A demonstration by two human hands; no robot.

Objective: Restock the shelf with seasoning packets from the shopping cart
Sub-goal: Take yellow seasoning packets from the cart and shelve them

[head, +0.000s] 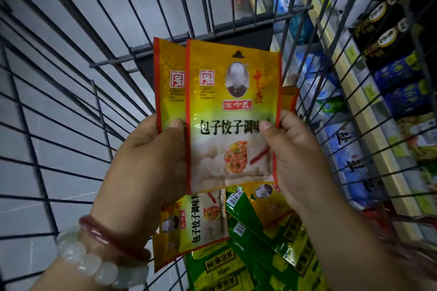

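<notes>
I hold up a small stack of yellow seasoning packets with red borders over the wire shopping cart [71, 106]. The front packet [231, 116] faces me upright; a second packet [169, 82] peeks out behind it on the left. My left hand [151, 158] grips the stack's left edge, thumb on the front. My right hand [300, 156] pinches the right edge, thumb on the front. Below, more yellow packets [191, 227] and green packets [257, 243] lie in the cart's bottom. The shelf [350, 59] runs along the right, seen through the cart's wires.
The shelf holds blue and white bags [340, 149], dark bottles [378, 14] and dark blue boxes [399, 71]. Grey floor tiles [47, 30] show through the cart's left side. My left wrist wears a white bead bracelet [99, 264] and a red bangle.
</notes>
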